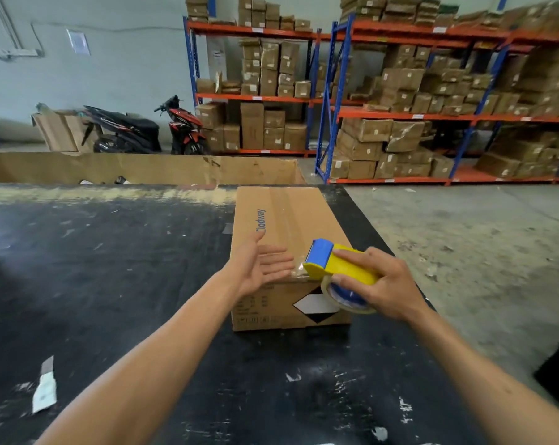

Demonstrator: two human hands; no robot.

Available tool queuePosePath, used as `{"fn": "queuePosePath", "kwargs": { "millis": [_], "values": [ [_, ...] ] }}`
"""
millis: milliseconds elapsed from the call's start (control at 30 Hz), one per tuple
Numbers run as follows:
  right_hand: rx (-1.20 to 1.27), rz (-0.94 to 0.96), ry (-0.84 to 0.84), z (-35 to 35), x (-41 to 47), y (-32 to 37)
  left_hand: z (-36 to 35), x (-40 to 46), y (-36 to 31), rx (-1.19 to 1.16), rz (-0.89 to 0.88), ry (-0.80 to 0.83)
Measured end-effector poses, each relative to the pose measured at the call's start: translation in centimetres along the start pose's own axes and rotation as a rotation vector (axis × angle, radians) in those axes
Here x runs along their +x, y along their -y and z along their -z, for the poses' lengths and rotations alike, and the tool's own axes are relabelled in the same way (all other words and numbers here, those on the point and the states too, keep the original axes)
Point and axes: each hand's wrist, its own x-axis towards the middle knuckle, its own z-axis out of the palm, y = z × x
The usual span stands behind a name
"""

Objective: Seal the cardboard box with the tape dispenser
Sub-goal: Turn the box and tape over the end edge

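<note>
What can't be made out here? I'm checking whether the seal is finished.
Head view only:
- The brown cardboard box: its far end and right side face away.
- Clear tape along the top seam: glare blurs its edges.
- The yellow and blue tape dispenser: the right hand covers its handle.
- The near face's printed label: too small, partly behind the left hand.

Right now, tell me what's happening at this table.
A person is taping a cardboard box shut on a black table. The right hand grips a yellow and blue tape dispenser at the box's near top edge. The left hand is open beside it. Clear tape already runs along the top seam.
</note>
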Motion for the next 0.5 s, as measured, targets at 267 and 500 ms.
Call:
{"fn": "queuePosePath", "kwargs": {
  "millis": [267, 500],
  "values": [
    [-0.139, 0.199, 0.086, -2.8, 1.4, 2.3, 2.4, -4.2, -2.1, -0.021, 0.112, 0.216],
    [-0.057, 0.24, 0.031, -4.1, 1.8, 2.2, 3.1, -4.8, -2.2, -0.015, 0.021, 0.102]
  ]
}}
